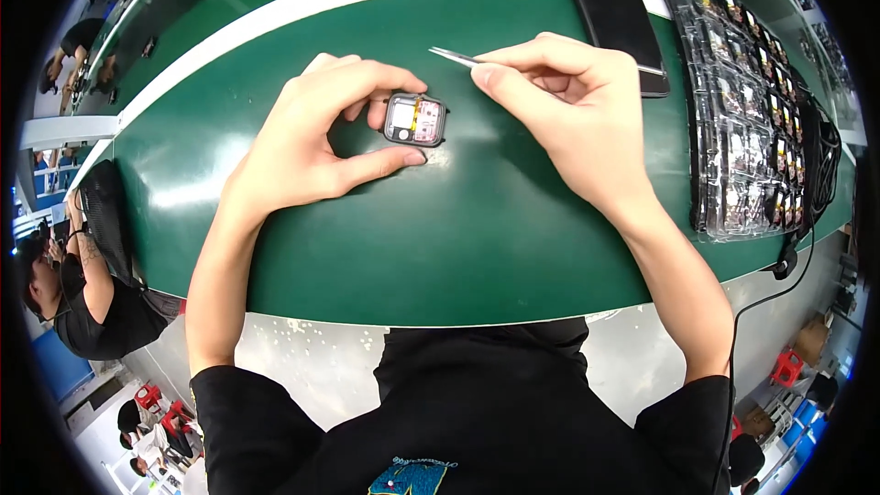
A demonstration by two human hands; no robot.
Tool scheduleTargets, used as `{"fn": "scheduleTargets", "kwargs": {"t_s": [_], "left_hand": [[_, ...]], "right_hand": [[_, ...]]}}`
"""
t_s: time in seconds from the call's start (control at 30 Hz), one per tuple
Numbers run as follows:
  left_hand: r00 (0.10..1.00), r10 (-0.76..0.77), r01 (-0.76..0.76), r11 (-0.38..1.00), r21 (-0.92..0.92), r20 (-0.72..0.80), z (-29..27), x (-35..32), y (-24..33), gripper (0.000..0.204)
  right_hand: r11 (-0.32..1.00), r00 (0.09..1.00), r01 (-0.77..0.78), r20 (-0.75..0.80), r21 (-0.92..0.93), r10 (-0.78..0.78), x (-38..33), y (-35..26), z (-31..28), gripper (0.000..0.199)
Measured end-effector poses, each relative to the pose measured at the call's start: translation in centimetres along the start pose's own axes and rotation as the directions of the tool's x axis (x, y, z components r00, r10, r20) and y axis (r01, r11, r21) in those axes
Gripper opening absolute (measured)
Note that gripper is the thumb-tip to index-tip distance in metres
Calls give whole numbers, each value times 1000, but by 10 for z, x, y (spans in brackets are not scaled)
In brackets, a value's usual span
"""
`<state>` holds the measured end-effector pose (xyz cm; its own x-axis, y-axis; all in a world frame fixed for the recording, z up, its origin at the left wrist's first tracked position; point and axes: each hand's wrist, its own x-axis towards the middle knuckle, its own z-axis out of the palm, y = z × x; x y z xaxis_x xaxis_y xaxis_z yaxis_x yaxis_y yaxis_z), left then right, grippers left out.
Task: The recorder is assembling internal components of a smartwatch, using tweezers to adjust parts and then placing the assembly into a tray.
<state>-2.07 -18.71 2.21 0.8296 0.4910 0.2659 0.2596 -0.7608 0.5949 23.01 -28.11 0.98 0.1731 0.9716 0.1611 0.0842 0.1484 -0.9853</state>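
My left hand [335, 133] curves around an opened smartwatch case [415, 120], with fingers at its upper left and the thumb along its lower edge. Inside the dark square frame show a pale block, a yellow strip and a pinkish circuit part. My right hand [573, 101] pinches a pair of metal tweezers [451, 56] between thumb and fingertips. The tweezers' tips point left, above and to the right of the watch case, apart from it. The other fingers of this hand are curled into the palm.
A stack of clear plastic trays [742, 110] with several small watch parts stands at the right of the green table [440, 247]. Beside it lies a flat black case [616, 18]. A black cable [779, 293] hangs off the right edge. Another person [82, 284] sits at the left.
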Motion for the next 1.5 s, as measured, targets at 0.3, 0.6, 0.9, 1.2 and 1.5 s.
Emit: {"fn": "scheduleTargets", "kwargs": {"t_s": [0.3,0.6,0.9,1.2,1.5], "left_hand": [[962,-270,250,935,-250,-50,1,-10,2,52],[975,-52,-48,900,-434,-215,-18,117,72,48],[940,242,-214,967,-135,243,78,311,113,53],[888,345,-368,930,21,304,92,337,116,61],[977,207,-211,975,73,61,1,250,39,41]], "right_hand": [[994,995,98,-12,-41,-98,-2,7,1,12],[984,985,171,-7,-45,-171,-4,7,-7,20],[984,986,168,9,-55,-168,-4,12,-3,19],[979,986,168,45,-116,-163,-6,10,-3,16],[956,968,252,48,-150,-247,-5,12,-1,18]]}}
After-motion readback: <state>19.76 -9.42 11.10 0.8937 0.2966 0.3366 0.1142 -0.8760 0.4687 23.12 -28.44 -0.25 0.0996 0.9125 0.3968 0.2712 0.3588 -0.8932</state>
